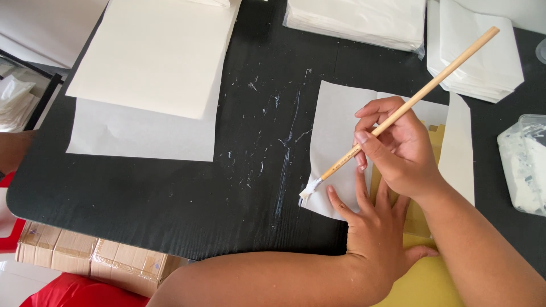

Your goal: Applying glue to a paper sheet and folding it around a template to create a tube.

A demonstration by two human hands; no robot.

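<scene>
Head view, looking down on the black tabletop [170,193]: the right hand [398,153] is curled tight around a long pale wooden-handled brush [409,102], thumb and fingers pinching the shaft, handle slanting up toward one o'clock. Its white, glue-laden bristle tip [310,187] touches the lower left edge of a thin white paper sheet [335,125] at centre right. The left hand [375,227] lies flat, fingers spread, gripping nothing, pressing down on that sheet and the yellow card piece [421,219] under it, just at five o'clock from the bristles. White smears [287,142] streak the tabletop beside the sheet at nine o'clock. At ten o'clock, well apart, sits a large cream paper stack [153,57]. At twelve o'clock, a bagged stack of white sheets [358,20]; at one o'clock, folded white papers [483,62]. At three o'clock, a clear plastic tub of white paste [526,165]. Brown taped cartons [85,256] sit below the table at seven o'clock.
</scene>
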